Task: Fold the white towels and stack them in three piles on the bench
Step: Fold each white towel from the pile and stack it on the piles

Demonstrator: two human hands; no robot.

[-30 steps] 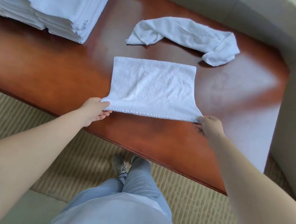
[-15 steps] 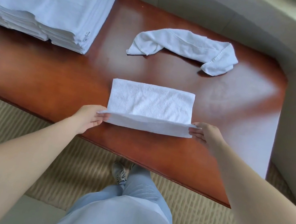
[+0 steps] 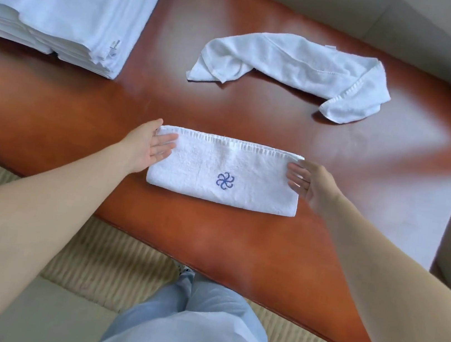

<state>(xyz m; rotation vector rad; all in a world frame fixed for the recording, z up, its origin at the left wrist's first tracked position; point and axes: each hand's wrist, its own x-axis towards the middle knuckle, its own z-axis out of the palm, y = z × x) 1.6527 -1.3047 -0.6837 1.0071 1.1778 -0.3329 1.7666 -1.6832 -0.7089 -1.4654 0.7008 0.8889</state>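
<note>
Here the folded towel (image 3: 225, 171) lies flat on the bench (image 3: 361, 191) between both hands: the left hand (image 3: 150, 148), fingers spread, rests on its left end, the right hand (image 3: 308, 183), likewise spread, at its right end.

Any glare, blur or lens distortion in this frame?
Head view: soft glare patches on the glossy reddish-brown wooden bench; wide-angle bowing of its edges; forearms at the borders look soft; the folded white towel with blue pinwheel emblem is sharp.
</note>
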